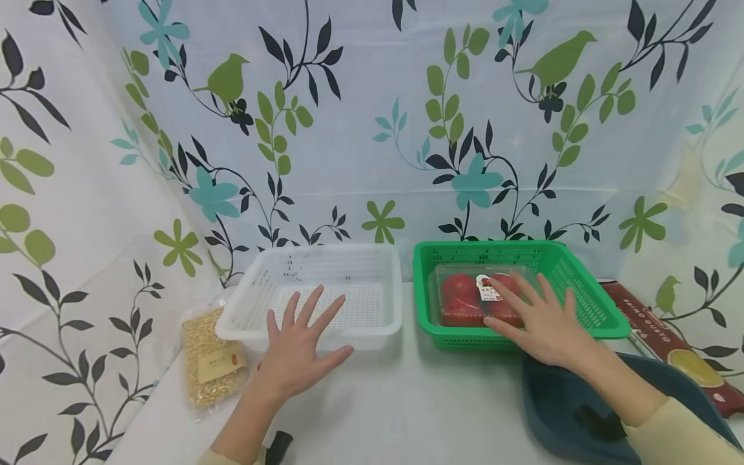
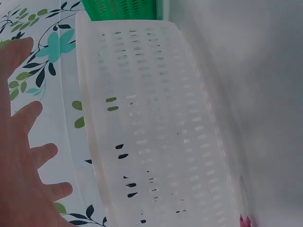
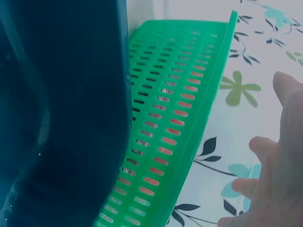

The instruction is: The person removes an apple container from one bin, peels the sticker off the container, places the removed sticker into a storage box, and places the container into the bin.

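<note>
My left hand (image 1: 299, 355) hovers with spread fingers over the front of a white plastic basket (image 1: 396, 290), holding nothing. In the left wrist view that basket (image 2: 156, 118) has a slotted bottom and nothing inside it, and the hand (image 2: 26, 151) is beside it. Fingers apart, my right hand (image 1: 546, 326) is above the front right of a green basket (image 1: 494, 246). Inside it lies a clear plastic box of red round fruit (image 1: 459, 290) with a white label, partly covered by that hand. The right wrist view has the hand (image 3: 274, 179) away from the green wall (image 3: 165, 123).
At front right stands a dark blue basin (image 1: 668, 374) with a dark thing inside. A red-brown packet (image 1: 662, 329) lies behind it. Left of the white basket is a clear bag of yellow grains (image 1: 212, 361). Patterned cloth (image 1: 360, 129) hangs behind and at the sides.
</note>
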`<move>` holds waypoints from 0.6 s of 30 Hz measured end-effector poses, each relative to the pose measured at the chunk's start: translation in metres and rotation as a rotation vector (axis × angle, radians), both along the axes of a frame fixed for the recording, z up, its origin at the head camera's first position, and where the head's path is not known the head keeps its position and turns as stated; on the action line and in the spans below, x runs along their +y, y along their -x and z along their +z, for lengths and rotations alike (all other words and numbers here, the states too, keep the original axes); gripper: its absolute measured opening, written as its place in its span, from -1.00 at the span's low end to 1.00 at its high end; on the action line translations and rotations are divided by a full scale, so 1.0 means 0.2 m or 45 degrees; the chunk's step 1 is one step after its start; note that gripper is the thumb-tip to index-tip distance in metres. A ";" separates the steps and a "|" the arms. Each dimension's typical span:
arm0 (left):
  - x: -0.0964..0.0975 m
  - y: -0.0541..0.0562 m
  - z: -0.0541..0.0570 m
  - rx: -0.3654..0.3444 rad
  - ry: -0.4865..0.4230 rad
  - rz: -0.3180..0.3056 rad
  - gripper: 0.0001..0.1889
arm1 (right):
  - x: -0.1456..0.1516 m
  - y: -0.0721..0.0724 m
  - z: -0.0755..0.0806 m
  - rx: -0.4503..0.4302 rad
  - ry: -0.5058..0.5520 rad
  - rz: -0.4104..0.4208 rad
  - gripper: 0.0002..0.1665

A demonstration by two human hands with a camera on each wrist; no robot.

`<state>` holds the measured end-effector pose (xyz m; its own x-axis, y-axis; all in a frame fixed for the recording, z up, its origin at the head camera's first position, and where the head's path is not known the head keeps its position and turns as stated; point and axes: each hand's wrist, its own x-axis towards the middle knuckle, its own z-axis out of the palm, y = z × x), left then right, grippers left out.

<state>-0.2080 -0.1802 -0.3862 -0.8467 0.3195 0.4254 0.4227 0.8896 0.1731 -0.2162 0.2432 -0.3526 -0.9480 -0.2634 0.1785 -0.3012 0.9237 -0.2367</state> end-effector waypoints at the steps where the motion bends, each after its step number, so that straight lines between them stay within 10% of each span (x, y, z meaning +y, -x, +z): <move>1: 0.02 0.00 0.00 -0.010 -0.017 -0.006 -0.16 | 0.00 0.01 0.00 0.004 0.001 -0.004 0.00; 18: 0.29 0.06 0.00 -0.022 -0.234 -0.102 -0.17 | 0.03 0.13 0.03 0.000 0.033 0.002 0.00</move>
<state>-0.2202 -0.1228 -0.3854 -0.8296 0.3043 0.4681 0.4860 0.8063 0.3372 -0.2426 0.2492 -0.3464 -0.9477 -0.2601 0.1851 -0.3025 0.9168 -0.2605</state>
